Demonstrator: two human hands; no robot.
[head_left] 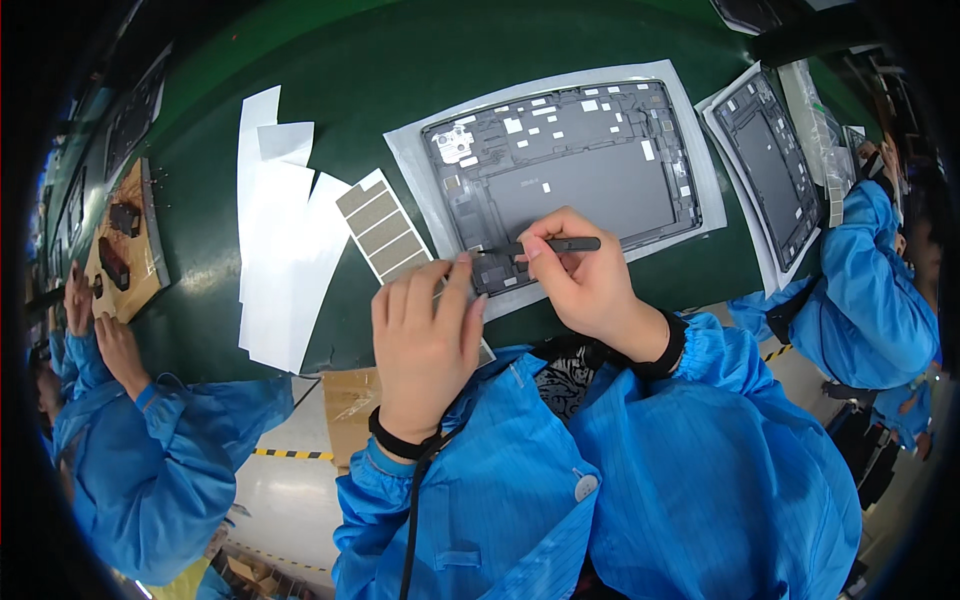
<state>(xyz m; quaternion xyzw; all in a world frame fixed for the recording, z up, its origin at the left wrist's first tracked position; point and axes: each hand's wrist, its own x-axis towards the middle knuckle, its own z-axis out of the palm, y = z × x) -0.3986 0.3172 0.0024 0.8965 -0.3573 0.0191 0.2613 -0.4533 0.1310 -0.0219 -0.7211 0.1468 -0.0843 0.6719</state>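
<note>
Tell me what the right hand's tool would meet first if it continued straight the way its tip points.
The right hand holds a black tool pointing left. Its tip is already at the tablet frame's lower-left corner; beyond it probably comes the left hand's fingertip.

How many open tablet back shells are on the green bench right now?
2. One tablet shell lies on a white sheet in front of the person, under the right hand and left hand. A second shell lies to its right. More may be cut off at the top edge.

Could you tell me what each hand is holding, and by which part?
The right hand pinches black tweezers near their middle; the left hand holds nothing.
</note>
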